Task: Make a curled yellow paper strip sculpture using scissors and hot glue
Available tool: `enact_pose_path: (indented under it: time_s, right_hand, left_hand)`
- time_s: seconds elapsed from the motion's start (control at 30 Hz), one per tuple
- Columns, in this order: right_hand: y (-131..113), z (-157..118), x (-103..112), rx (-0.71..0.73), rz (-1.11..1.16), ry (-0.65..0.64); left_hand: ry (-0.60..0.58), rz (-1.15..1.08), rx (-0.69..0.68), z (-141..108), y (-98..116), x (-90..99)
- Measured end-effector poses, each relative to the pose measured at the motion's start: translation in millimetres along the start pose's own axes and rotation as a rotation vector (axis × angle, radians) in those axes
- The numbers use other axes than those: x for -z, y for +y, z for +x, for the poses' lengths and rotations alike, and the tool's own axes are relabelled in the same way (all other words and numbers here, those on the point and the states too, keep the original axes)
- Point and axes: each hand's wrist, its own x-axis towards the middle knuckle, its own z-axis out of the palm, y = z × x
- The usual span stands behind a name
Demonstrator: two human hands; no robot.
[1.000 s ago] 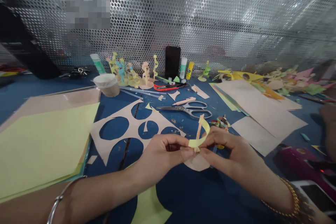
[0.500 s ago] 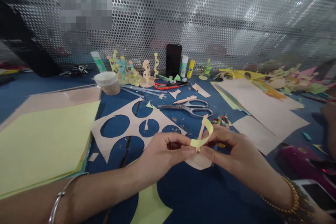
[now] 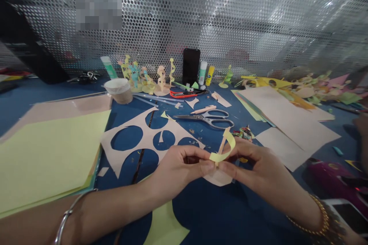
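Note:
Between my two hands is a small paper figure (image 3: 219, 178): a pale round base, a thin upright peach stem and a curled yellow strip (image 3: 223, 156) that loops from the stem's top to its foot. My left hand (image 3: 184, 166) pinches its left side near the foot of the stem. From the other side, my right hand (image 3: 251, 160) pinches the same spot with thumb and fingers. The fingertips partly cover the base. Grey-handled scissors (image 3: 211, 116) lie just beyond the hands, and a pale sheet with round holes cut out (image 3: 146, 134) lies to the left.
Yellow sheets (image 3: 51, 157) are stacked at left, pale sheets (image 3: 290, 118) at right. Behind stand a paper cup (image 3: 119, 91), several curly paper figures (image 3: 140, 76), an upright phone (image 3: 191, 67), glue sticks (image 3: 202, 73) and a red cutter (image 3: 184, 94). A magenta object (image 3: 330, 180) sits at right.
Almost nothing differs. The view has shifted slightly, and both hands keep their pinch on the paper figure, whose base is tilted a little differently.

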Motion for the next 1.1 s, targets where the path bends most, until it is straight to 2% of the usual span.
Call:
enact_pose_path:
  time_s: [0.17, 0.9, 1.1]
  right_hand:
    - [-0.7, 0.1, -1.0, 0.011, -0.025, 0.011]
    - [-1.7, -1.1, -5.4, 0.058, -0.076, 0.064]
    - [-2.0, -1.5, -4.9, 0.036, -0.06, 0.032]
  left_hand:
    - [0.036, -0.035, 0.021, 0.4, 0.6, -1.0]
    - [0.038, -0.017, -0.022, -0.4, -0.9, -1.7]
    - [0.037, -0.04, -0.013, -0.1, -1.1, -2.0]
